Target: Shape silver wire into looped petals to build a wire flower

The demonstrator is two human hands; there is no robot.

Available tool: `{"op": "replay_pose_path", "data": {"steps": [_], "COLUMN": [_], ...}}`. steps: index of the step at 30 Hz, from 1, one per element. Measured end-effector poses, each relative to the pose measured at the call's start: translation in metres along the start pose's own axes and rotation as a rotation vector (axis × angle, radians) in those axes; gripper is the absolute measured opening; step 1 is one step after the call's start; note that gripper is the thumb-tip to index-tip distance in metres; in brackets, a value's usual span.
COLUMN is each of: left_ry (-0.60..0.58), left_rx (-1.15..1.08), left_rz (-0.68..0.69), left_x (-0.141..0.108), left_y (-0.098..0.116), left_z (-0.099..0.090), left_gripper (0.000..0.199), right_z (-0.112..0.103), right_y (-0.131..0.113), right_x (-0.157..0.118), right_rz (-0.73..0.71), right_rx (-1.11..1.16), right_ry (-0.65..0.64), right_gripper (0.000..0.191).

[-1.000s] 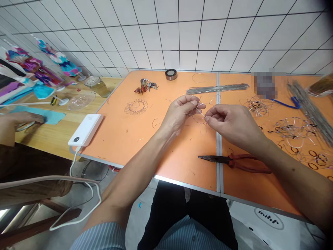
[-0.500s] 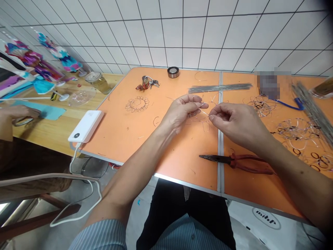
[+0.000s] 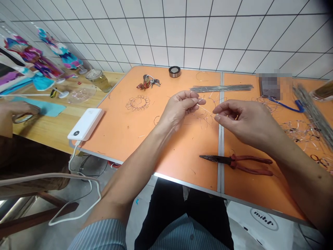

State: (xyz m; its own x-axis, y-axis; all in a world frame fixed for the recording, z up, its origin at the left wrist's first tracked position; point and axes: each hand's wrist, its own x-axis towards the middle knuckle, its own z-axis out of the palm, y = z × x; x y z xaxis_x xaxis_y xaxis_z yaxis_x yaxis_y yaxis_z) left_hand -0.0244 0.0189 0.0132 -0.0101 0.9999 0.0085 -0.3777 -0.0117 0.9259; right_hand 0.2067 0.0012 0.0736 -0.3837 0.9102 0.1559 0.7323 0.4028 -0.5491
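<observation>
My left hand (image 3: pixel 183 106) pinches a thin silvery wire (image 3: pixel 205 108) bent into loops, over the middle of the orange table. A straight end of it runs toward my right hand (image 3: pixel 238 116). There thumb and forefinger close around the tip of that end, which is too fine to see clearly. Looped wire petals hang below and behind the left fingers. Red-handled long-nose pliers (image 3: pixel 235 163) lie nearer to me, across the table's metal seam. A finished-looking ring of wire loops (image 3: pixel 137 103) rests flat to the left.
Behind my hands lies a bundle of straight wires (image 3: pixel 222 88). A tape roll (image 3: pixel 174 72), keys (image 3: pixel 155 82) and a white power bank (image 3: pixel 86 125) with a cable sit on the table (image 3: pixel 166 166). More wire rings (image 3: pixel 299 130) lie right. Another person's hand (image 3: pixel 23 107) is at left.
My right hand has moved slightly right, away from my left, and its thumb and forefinger look a little looser. The wire between the hands shows longer. My view has shifted slightly.
</observation>
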Motion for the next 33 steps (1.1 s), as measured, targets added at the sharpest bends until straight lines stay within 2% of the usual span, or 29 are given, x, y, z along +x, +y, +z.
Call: {"op": "replay_pose_path", "data": {"steps": [8,15,20,25,33], "left_ry": [0.009,-0.023,-0.031,-0.089,-0.158], "left_rx": [0.018,0.04,0.085,0.126,0.117], "left_rz": [-0.015,-0.004,-0.023,-0.061,-0.13], "left_x": [-0.001,-0.003,-0.008,-0.012,-0.017], "left_y": [0.004,0.004,0.006,0.005,0.006], "left_z": [0.001,0.004,0.009,0.012,0.017], "left_gripper": [0.015,0.016,0.015,0.013,0.013], "right_z": [-0.006,-0.007,-0.01,-0.013,-0.01], "right_y": [-0.002,-0.004,0.001,0.001,0.004], "right_x": [-0.002,-0.003,-0.003,-0.003,0.0], "right_rz": [-0.035,-0.076,-0.219,-0.33,-0.266], "right_rx": [-0.075,-0.178,-0.22,-0.191,-0.083], "right_ry": [0.025,0.117,0.249,0.379,0.489], "right_gripper": [0.016,0.017,0.018,0.011,0.006]}}
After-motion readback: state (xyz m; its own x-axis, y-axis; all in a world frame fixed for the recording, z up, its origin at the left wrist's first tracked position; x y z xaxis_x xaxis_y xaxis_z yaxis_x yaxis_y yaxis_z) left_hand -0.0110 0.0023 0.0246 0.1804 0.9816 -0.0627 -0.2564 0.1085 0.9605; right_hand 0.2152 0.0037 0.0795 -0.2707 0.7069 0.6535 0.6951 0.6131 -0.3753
